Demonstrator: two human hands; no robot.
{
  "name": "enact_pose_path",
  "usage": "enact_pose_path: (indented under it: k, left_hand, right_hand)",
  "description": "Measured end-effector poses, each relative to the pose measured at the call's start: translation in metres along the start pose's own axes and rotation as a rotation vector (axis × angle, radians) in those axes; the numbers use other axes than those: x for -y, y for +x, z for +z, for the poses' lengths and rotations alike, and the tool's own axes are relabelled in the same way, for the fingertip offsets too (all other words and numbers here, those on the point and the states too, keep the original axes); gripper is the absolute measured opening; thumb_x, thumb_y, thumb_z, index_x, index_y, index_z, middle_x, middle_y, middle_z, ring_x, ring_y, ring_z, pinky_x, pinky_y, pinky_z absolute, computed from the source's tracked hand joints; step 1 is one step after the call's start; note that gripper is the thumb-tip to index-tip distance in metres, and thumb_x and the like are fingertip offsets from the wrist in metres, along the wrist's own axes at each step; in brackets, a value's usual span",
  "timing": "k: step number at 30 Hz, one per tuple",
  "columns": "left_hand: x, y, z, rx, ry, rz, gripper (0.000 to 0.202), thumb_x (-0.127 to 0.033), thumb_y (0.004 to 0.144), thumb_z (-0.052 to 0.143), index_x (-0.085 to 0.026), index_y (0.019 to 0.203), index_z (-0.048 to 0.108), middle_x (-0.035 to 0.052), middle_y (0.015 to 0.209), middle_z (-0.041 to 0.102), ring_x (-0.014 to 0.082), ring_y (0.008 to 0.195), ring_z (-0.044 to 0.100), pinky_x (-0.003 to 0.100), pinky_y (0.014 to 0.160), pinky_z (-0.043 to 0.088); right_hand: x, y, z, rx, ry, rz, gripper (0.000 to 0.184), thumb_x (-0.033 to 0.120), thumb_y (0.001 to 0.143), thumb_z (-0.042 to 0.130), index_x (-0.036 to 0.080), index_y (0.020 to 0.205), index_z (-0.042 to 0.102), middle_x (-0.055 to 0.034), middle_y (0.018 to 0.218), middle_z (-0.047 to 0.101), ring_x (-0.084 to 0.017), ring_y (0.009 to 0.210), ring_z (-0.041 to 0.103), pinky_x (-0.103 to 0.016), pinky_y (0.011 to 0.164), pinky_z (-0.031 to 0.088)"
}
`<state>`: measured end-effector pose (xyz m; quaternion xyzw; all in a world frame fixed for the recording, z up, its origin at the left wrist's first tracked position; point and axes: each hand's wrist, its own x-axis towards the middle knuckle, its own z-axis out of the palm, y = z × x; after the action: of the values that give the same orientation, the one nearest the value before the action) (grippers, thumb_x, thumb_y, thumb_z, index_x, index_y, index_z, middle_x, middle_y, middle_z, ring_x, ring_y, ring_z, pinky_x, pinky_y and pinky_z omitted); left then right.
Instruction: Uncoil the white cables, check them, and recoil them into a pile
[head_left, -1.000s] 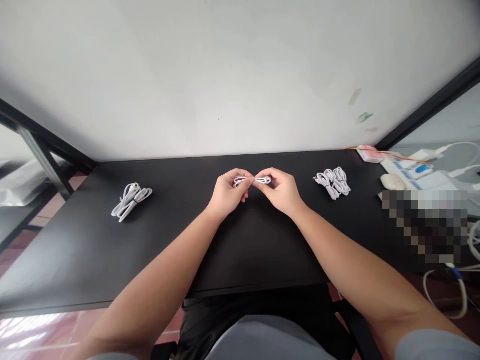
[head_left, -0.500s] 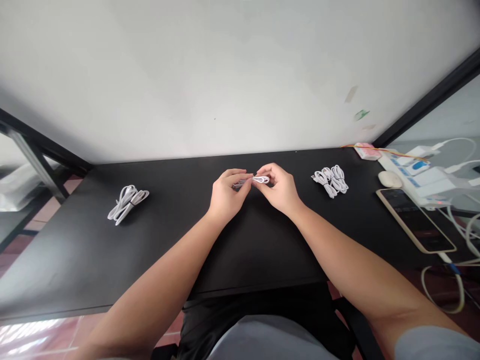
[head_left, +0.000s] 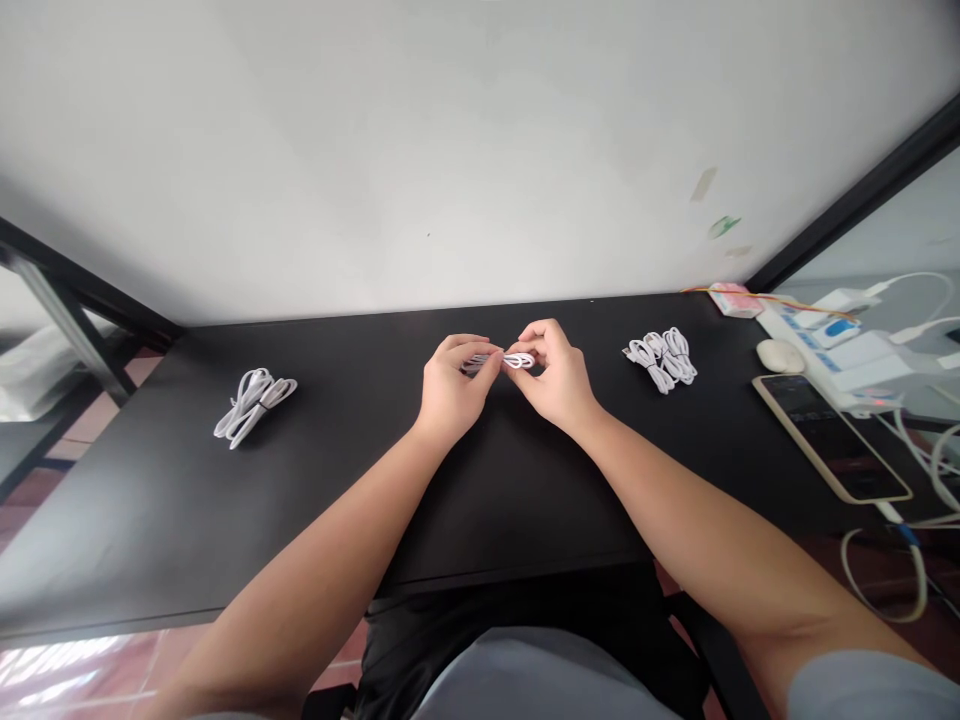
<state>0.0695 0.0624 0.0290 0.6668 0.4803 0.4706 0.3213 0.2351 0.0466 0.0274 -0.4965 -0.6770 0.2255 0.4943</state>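
Note:
Between my hands is a folded white cable (head_left: 519, 360), held a little above the middle of the black table (head_left: 510, 500). My left hand (head_left: 457, 385) grips its left part, thumb and fingers closed around the bundle. At the cable's middle, the fingertips of my right hand (head_left: 553, 375) pinch it close to the left thumb. Loops of the cable stick out toward the right palm. Whether a tie goes round its middle is hidden by my fingers.
On the left lies a tied white cable bundle (head_left: 253, 408); more bundled white cables (head_left: 661, 358) lie right of my hands. Along the right edge are a phone (head_left: 832, 438) plugged into a cord, a rounded white case (head_left: 780, 357), a power strip (head_left: 806, 340) with chargers and a pink box (head_left: 735, 300).
My right fingers have shifted slightly on the cable, with the index finger lifted a little more. Both hands stay at the same place, and the other bundles have not moved.

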Motion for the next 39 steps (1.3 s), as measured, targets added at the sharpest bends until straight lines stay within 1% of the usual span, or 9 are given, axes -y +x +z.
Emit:
enact_pose_path:
  k: [4, 12, 16, 18, 21, 27, 32, 36, 39]
  left_hand:
    - [0.001, 0.002, -0.002, 0.041, -0.103, -0.045, 0.015, -0.035, 0.085, 0.072, -0.023, 0.089, 0.079, 0.0074, 0.108, 0.064, 0.0197, 0.092, 0.063, 0.029, 0.070, 0.055]
    - [0.005, 0.008, -0.008, 0.161, -0.395, -0.191, 0.016, -0.036, 0.078, 0.078, -0.020, 0.081, 0.076, 0.0063, 0.107, 0.062, 0.0085, 0.067, 0.051, 0.024, 0.051, 0.040]
    - [0.007, 0.011, -0.012, 0.286, -0.563, -0.276, 0.020, -0.037, 0.077, 0.080, -0.018, 0.081, 0.073, 0.0054, 0.097, 0.063, 0.0069, 0.062, 0.046, 0.022, 0.047, 0.033]
    - [0.009, 0.012, -0.013, 0.351, -0.617, -0.317, 0.023, -0.038, 0.078, 0.080, -0.016, 0.083, 0.073, 0.0049, 0.087, 0.063, 0.0070, 0.061, 0.046, 0.021, 0.047, 0.033]
    - [0.011, 0.012, -0.012, 0.358, -0.666, -0.367, 0.027, -0.040, 0.079, 0.080, -0.015, 0.086, 0.074, 0.0043, 0.079, 0.063, 0.0083, 0.062, 0.050, 0.020, 0.047, 0.036]
    - [0.011, 0.011, -0.009, 0.339, -0.713, -0.373, 0.031, -0.043, 0.084, 0.073, -0.014, 0.096, 0.073, 0.0071, 0.088, 0.068, 0.0122, 0.068, 0.061, 0.022, 0.051, 0.046]
    - [0.011, 0.010, -0.008, 0.346, -0.655, -0.371, 0.032, -0.041, 0.081, 0.077, -0.014, 0.097, 0.071, 0.0058, 0.084, 0.069, 0.0121, 0.067, 0.063, 0.023, 0.055, 0.050]
    - [0.015, 0.010, -0.007, 0.341, -0.600, -0.330, 0.035, -0.039, 0.078, 0.081, -0.012, 0.097, 0.071, 0.0053, 0.078, 0.069, 0.0117, 0.066, 0.063, 0.023, 0.058, 0.052]
    - [0.018, 0.011, -0.006, 0.333, -0.576, -0.327, 0.036, -0.039, 0.079, 0.081, -0.011, 0.098, 0.071, 0.0064, 0.080, 0.070, 0.0117, 0.068, 0.063, 0.023, 0.060, 0.053]
  right_hand:
    - [0.000, 0.000, 0.000, 0.015, 0.044, 0.050, 0.036, 0.040, 0.084, 0.074, 0.027, 0.100, 0.044, -0.0019, 0.091, 0.076, -0.020, 0.076, 0.070, -0.035, 0.075, 0.054]
    - [-0.004, 0.002, -0.001, 0.077, 0.223, 0.111, 0.051, 0.051, 0.077, 0.080, 0.028, 0.099, 0.041, -0.0006, 0.088, 0.075, -0.018, 0.072, 0.066, -0.032, 0.068, 0.052]
    - [-0.004, 0.002, -0.003, 0.106, 0.280, 0.104, 0.052, 0.050, 0.076, 0.081, 0.027, 0.100, 0.041, 0.0002, 0.086, 0.074, -0.017, 0.073, 0.066, -0.032, 0.069, 0.052]
    - [-0.003, 0.002, -0.004, 0.109, 0.301, 0.092, 0.050, 0.048, 0.076, 0.081, 0.027, 0.099, 0.042, 0.0002, 0.086, 0.073, -0.017, 0.073, 0.066, -0.032, 0.070, 0.053]
    - [-0.003, 0.003, -0.005, 0.107, 0.314, 0.094, 0.049, 0.047, 0.076, 0.082, 0.027, 0.098, 0.043, -0.0006, 0.088, 0.073, -0.018, 0.076, 0.068, -0.033, 0.072, 0.054]
    - [-0.009, 0.004, -0.005, 0.093, 0.302, 0.082, 0.043, 0.045, 0.078, 0.080, 0.026, 0.101, 0.049, -0.0018, 0.091, 0.073, -0.019, 0.081, 0.069, -0.034, 0.075, 0.055]
    - [-0.013, 0.004, -0.005, 0.093, 0.258, 0.065, 0.035, 0.043, 0.080, 0.079, 0.024, 0.099, 0.055, -0.0032, 0.093, 0.072, -0.019, 0.083, 0.069, -0.034, 0.077, 0.055]
    - [-0.014, 0.004, -0.006, 0.120, 0.185, 0.055, 0.028, 0.041, 0.082, 0.077, 0.023, 0.097, 0.060, -0.0034, 0.093, 0.070, -0.019, 0.080, 0.067, -0.033, 0.073, 0.054]
    - [-0.013, 0.004, -0.007, 0.152, 0.154, 0.055, 0.024, 0.038, 0.083, 0.075, 0.023, 0.097, 0.062, -0.0031, 0.093, 0.070, -0.018, 0.078, 0.066, -0.031, 0.069, 0.052]
